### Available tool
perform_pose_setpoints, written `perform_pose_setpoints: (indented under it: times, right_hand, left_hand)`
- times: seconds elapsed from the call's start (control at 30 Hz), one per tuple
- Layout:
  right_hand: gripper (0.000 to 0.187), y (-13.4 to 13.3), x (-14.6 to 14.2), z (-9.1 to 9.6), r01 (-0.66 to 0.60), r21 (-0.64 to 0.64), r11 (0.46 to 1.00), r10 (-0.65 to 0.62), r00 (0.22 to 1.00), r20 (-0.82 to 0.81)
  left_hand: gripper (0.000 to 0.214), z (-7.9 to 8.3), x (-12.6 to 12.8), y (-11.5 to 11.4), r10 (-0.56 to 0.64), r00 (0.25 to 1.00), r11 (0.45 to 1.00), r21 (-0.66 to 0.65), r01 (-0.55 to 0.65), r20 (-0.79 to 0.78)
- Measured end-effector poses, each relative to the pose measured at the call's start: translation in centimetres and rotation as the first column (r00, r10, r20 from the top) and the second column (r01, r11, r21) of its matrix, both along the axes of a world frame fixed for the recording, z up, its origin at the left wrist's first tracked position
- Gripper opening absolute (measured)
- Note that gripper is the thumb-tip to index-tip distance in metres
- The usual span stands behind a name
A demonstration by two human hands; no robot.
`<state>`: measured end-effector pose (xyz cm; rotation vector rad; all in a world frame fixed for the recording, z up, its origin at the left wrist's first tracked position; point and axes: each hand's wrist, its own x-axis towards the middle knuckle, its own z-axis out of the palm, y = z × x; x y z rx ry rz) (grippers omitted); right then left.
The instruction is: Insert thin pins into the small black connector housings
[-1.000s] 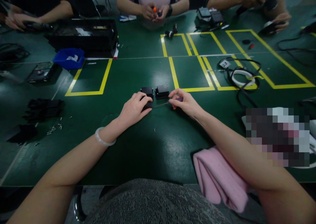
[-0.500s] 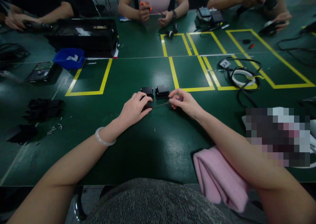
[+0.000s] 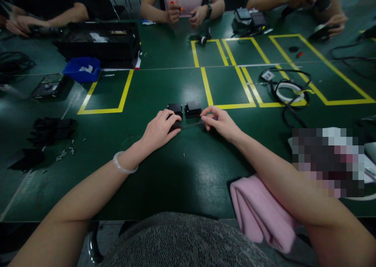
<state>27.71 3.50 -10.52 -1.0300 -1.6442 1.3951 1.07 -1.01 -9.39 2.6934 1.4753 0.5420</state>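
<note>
Closed over a small black box-shaped part (image 3: 175, 126), my left hand (image 3: 160, 128) holds it on the table, with the palm hiding much of it. My right hand (image 3: 217, 122) pinches the dark handle of a screwdriver (image 3: 192, 124). Its thin shaft points left, and its tip meets the right side of the held part; the exact contact is too small to tell. Just beyond my fingers sit two similar black boxes (image 3: 193, 108), side by side. A single small screw (image 3: 184, 155) lies on the table nearer to me.
Loose screws (image 3: 63, 154) and a pile of black parts (image 3: 51, 129) lie at left. A blue bin (image 3: 82, 69) stands behind them. Coiled cable (image 3: 290, 90) and a pink cloth (image 3: 260, 212) are at right. Co-workers (image 3: 182, 4) sit across the green table (image 3: 164, 82).
My right hand's fingers have shifted slightly around the screwdriver handle; my left hand stays put. Across the table, a co-worker's hands have moved a little with an orange-handled tool.
</note>
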Motion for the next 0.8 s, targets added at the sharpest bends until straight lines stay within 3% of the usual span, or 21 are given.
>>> perform_pose_setpoints:
  times: [0.23, 0.57, 0.8]
  right_hand:
    - [0.029, 0.25, -0.03, -0.28, -0.017, -0.029, 0.999, 0.015, 0.998, -0.054]
    - [0.023, -0.16, -0.05, 0.11, 0.002, 0.017, 1.000, -0.002, 1.000, 0.011]
    - [0.035, 0.32, -0.03, -0.23, -0.002, -0.020, 1.000, 0.002, 0.999, -0.039]
  left_hand:
    - [0.030, 0.07, 0.13, -0.05, 0.015, 1.000, 1.000, 0.000, -0.015, -0.014]
    - [0.030, 0.21, 0.09, -0.08, 0.012, 1.000, 1.000, -0.015, -0.012, -0.016]
    - [0.029, 0.01, 0.01, 0.00, 0.013, 1.000, 1.000, -0.012, -0.013, -0.011]
